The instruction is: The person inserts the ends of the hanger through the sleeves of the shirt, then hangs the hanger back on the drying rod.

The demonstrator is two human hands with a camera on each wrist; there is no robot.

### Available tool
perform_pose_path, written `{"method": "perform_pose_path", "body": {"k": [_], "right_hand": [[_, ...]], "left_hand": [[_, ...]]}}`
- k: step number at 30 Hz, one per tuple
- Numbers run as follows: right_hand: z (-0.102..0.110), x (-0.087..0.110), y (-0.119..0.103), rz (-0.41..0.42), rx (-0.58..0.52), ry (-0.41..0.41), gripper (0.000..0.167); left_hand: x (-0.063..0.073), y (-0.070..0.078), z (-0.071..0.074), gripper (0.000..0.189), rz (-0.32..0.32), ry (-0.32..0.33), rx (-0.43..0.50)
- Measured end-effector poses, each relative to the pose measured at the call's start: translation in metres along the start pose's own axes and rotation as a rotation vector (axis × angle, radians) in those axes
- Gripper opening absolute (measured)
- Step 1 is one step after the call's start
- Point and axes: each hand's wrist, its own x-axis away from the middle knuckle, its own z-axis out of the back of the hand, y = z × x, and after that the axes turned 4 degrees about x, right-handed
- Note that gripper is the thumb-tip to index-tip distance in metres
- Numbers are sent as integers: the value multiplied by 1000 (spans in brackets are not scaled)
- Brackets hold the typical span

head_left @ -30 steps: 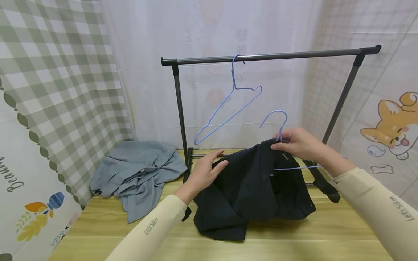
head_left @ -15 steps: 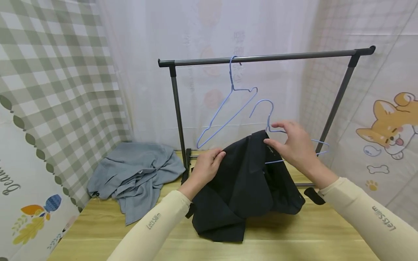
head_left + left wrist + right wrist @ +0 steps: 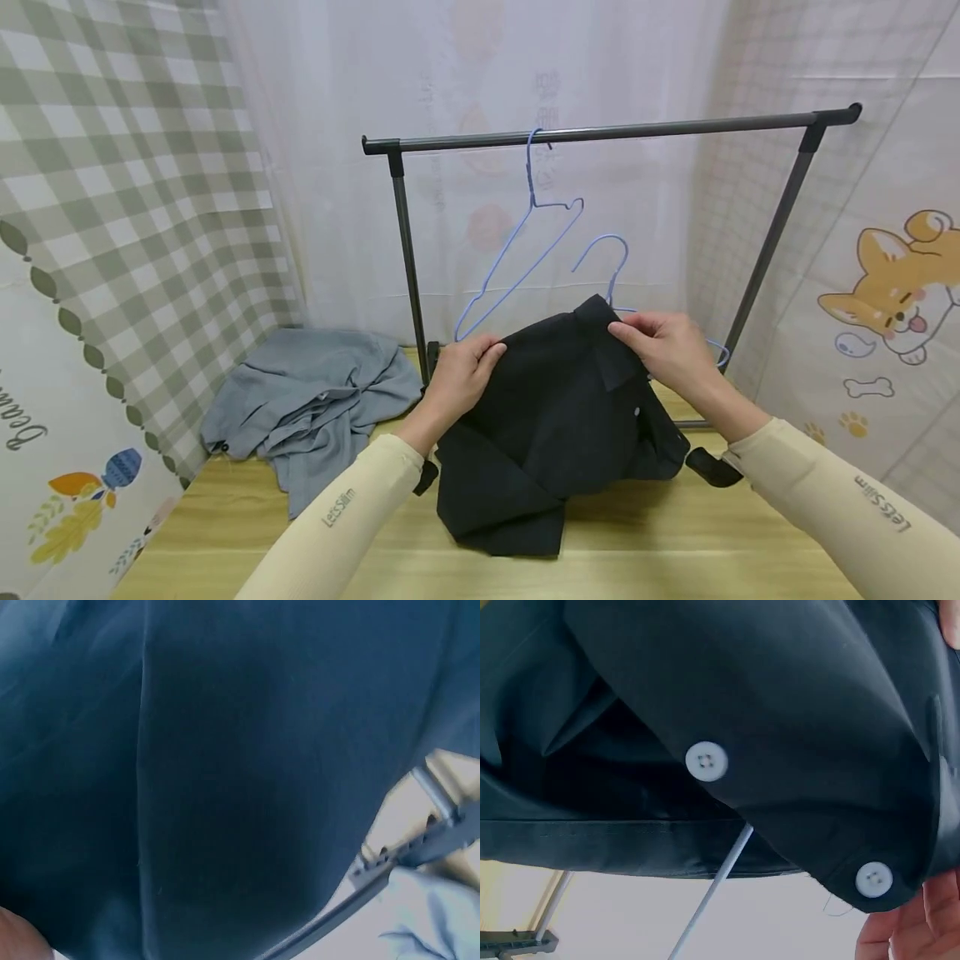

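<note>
A black buttoned shirt [image 3: 540, 417] hangs bunched between both hands, its lower part down at the wooden table. My left hand [image 3: 461, 375] pinches its upper left edge, and in the left wrist view the dark cloth [image 3: 262, 750] fills most of the picture. With thumb and fingers my right hand [image 3: 675, 354] grips the edge by the collar [image 3: 596, 315]. Behind that collar rises the hook of a blue wire hanger [image 3: 626, 250], most of it hidden by the cloth. White buttons [image 3: 706, 761] and the hanger's lower bar [image 3: 709, 892] show in the right wrist view.
A dark metal clothes rack [image 3: 637, 131] stands behind the shirt, with another blue wire hanger [image 3: 528, 167] on its rail. Crumpled grey-blue clothing [image 3: 315, 400] lies on the table [image 3: 637, 550] at left. Checked and printed cloths [image 3: 150, 167] line the sides.
My right hand has left the hanger's neck and taken the shirt's edge by the collar. The left fingers have closed on the cloth. The front panel now covers the hanger's bar in the head view.
</note>
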Motion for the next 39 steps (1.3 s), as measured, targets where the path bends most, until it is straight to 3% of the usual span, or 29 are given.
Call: {"method": "perform_pose_path", "body": {"k": [3,5,8,10,13,16,21,27,33,36,39], "right_hand": [[-2,1,0,44,65,40,32],[-4,1,0,77,134,107,31],[-4,-4,-2,95,244,169,49],[-1,-10,-2,96,281,115,68],[4,-20,-2,72,249,-92,82],[5,-27,2,36,132,-258,71],[7,-30,7,16,29,-363,39],[36,-39,-2,42,85,-389,29],[68,-51,-7,74,155,-323,27],[72,-52,-3,54,183,-311,28],[68,-50,2,41,197,-356,31]], "left_hand": [[1,-3,1,18,-13,9,-8],[2,-5,1,18,-9,19,-4],[4,-8,2,17,-1,23,11],[5,-9,3,17,1,16,26],[7,-8,3,16,11,-13,54],[9,-5,2,14,6,-47,63],[10,-3,-1,15,17,-77,59],[14,-7,-1,19,71,-55,89],[20,-17,5,12,57,7,70],[23,-21,7,13,79,13,50],[27,-22,8,22,123,-27,16]]}}
